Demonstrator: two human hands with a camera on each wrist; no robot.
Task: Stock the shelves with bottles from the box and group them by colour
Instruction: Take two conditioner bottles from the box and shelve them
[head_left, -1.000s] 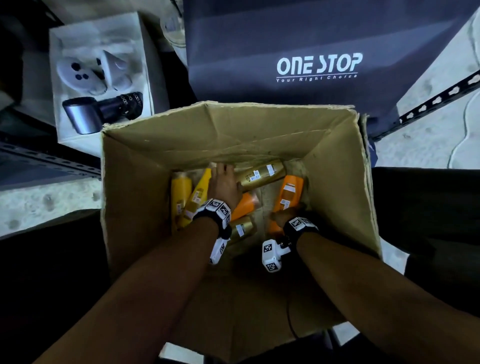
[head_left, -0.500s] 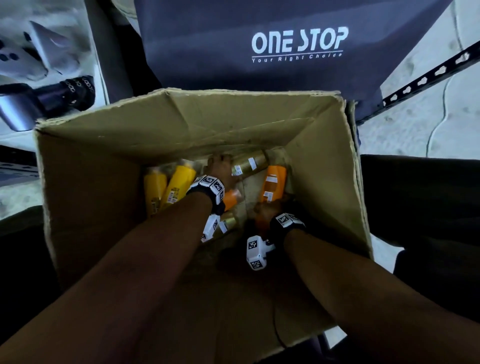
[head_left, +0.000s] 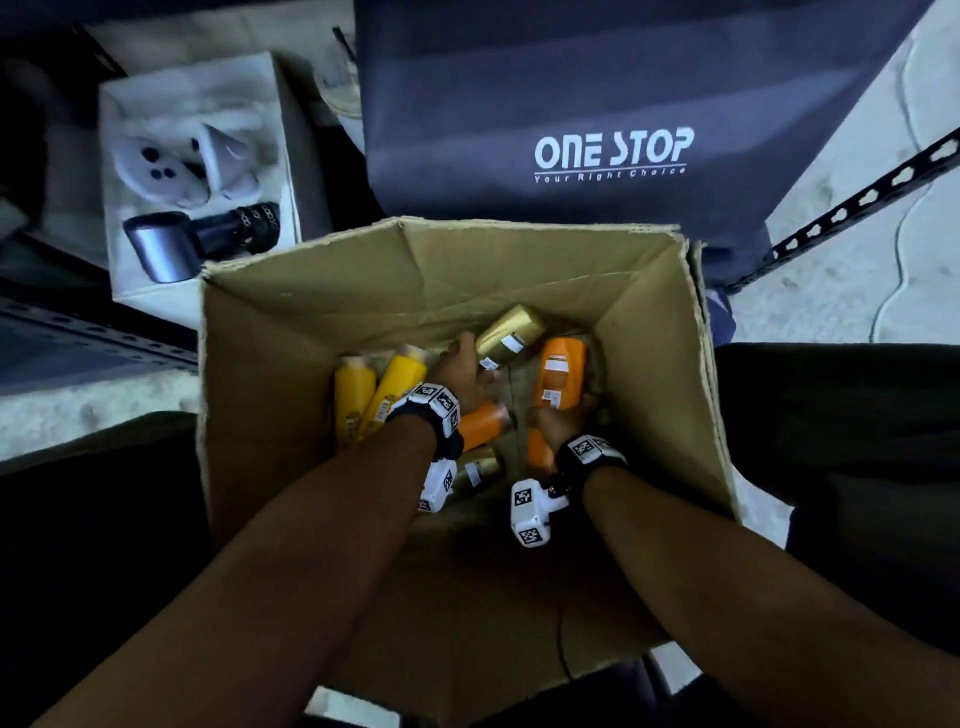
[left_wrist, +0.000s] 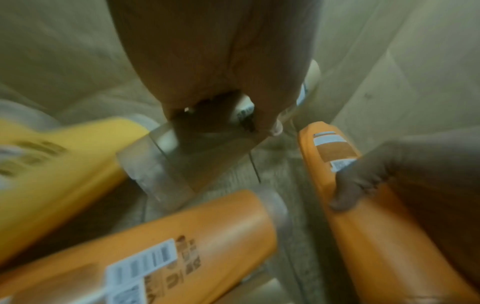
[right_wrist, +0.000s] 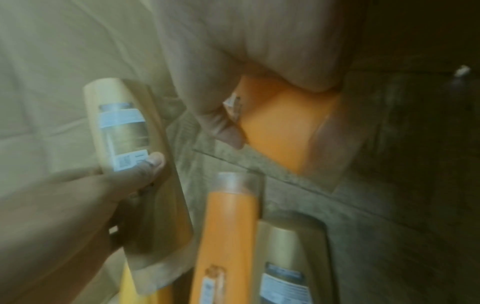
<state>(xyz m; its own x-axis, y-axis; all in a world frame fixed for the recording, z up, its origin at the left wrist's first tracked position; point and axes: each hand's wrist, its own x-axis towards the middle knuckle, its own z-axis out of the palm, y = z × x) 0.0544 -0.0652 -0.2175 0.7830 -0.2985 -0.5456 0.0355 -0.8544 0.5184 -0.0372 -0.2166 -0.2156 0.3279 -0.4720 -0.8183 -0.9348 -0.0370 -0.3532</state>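
Observation:
An open cardboard box holds several bottles lying on its floor. My left hand grips a gold bottle near its lower end, tilting it up toward the far wall; the right wrist view shows the thumb on this gold bottle. My right hand grips an orange bottle around its middle, with the fingers curled over the orange bottle. Two yellow bottles lie at the left. A second orange bottle and a second gold bottle lie between my wrists.
A dark "ONE STOP" bag stands just behind the box. A white box with controllers and a dark cylinder sits at the back left. Perforated metal shelf rails run at the right and left over a pale floor.
My left hand has closed round the gold bottle and tipped its far end up off the pile. My right hand keeps its grip on the orange bottle. The head view has shifted.

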